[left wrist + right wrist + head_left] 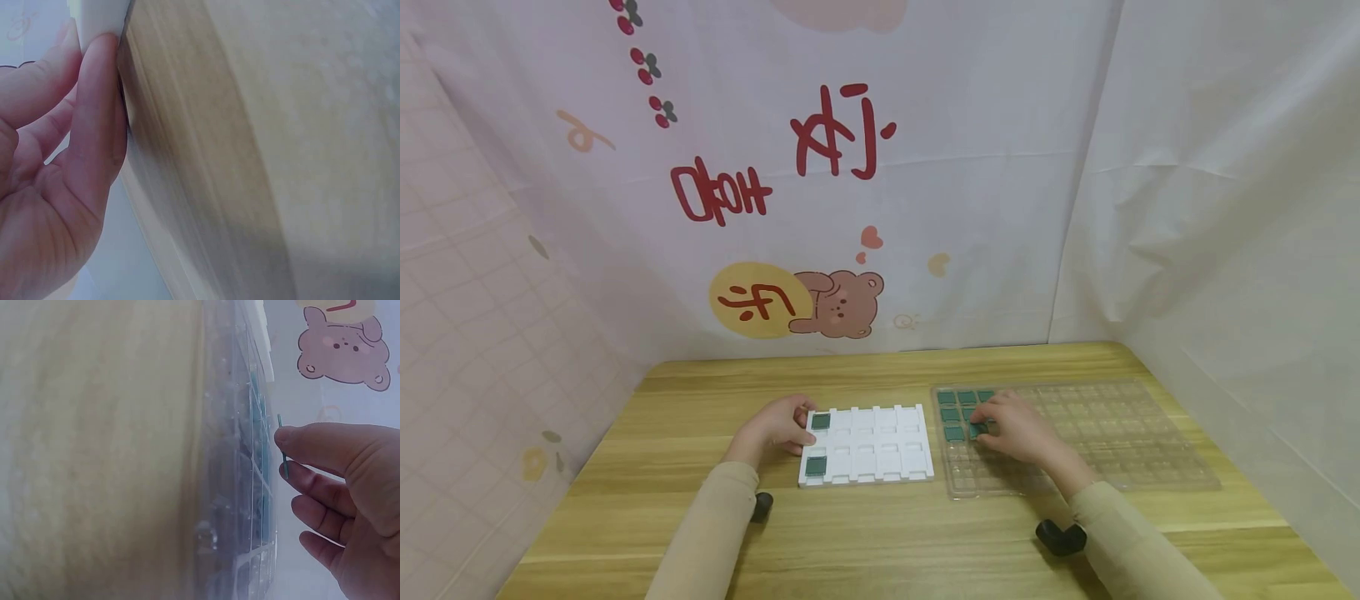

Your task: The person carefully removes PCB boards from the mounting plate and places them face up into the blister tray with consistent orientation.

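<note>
My left hand grips the left edge of a white compartment tray; in the left wrist view its fingers press the tray's white corner. Two green square chips lie in the tray's left column. My right hand rests over the upper left of a clear plastic tray and pinches one green chip. Seen edge-on in the right wrist view, that chip is held between thumb and finger just off the clear tray. Several more green chips fill nearby pockets.
Both trays sit side by side on a wooden table. Printed fabric walls close in the back and both sides. Most of the clear tray's pockets to the right hold nothing. Black wrist mounts show near my sleeves.
</note>
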### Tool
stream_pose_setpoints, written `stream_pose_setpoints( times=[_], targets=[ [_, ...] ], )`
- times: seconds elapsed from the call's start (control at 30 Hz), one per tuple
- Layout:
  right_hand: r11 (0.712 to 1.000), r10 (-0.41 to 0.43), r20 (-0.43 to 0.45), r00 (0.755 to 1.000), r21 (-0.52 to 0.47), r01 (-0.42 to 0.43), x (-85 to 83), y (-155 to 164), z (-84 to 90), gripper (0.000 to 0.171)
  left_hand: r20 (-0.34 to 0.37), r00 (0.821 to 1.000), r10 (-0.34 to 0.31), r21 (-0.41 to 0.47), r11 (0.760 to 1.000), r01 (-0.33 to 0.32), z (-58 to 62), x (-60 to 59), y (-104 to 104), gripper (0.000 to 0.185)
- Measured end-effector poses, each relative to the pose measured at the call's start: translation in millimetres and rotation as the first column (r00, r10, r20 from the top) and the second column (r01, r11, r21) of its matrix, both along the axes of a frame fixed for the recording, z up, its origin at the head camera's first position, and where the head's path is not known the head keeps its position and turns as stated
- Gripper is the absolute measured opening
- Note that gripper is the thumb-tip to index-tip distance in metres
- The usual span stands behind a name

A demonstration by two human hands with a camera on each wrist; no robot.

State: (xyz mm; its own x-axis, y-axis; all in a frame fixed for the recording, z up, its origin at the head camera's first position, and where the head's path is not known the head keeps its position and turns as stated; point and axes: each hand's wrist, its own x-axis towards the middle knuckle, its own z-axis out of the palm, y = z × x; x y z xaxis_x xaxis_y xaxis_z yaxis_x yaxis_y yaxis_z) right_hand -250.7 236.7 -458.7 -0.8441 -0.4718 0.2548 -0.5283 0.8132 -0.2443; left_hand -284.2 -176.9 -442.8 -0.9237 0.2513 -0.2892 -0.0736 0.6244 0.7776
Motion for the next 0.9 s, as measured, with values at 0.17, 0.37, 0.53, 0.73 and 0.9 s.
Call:
stream_pose_setpoints(
  times=[0.17,0.37,0.53,0.73,0.9],
  targets=[
    [1.0,-0.001,0.02,1.0,0.012,0.001,-2.9,0.9,-1.9,0.021,0.002,1.0,0.011,-0.007,1.0,-0.011,1.0,0.6,0.7,0.051],
    [1.0,0.011,0.01,1.0,0.015,-0.011,-5.9,2.1,-3.3,0.021,-0.001,1.0,0.013,0.001,1.0,-0.013,1.7,0.6,1.5,0.051],
    [0.999,0.023,0.005,1.0,0.033,-0.023,-7.9,3.9,-4.1,0.022,0.0,1.0,0.018,-0.002,1.0,-0.018,1.4,0.0,3.0,0.05],
    [0.999,0.032,0.003,0.999,0.038,-0.032,-9.7,4.7,-4.6,0.023,0.006,1.0,0.028,-0.001,1.0,-0.028,2.2,0.1,4.7,0.05],
    [0.998,0.031,-0.004,0.999,0.049,-0.031,-10.6,5.0,-6.2,0.022,0.009,0.999,0.033,0.005,0.999,-0.033,2.6,0.4,5.5,0.05]
  ],
)
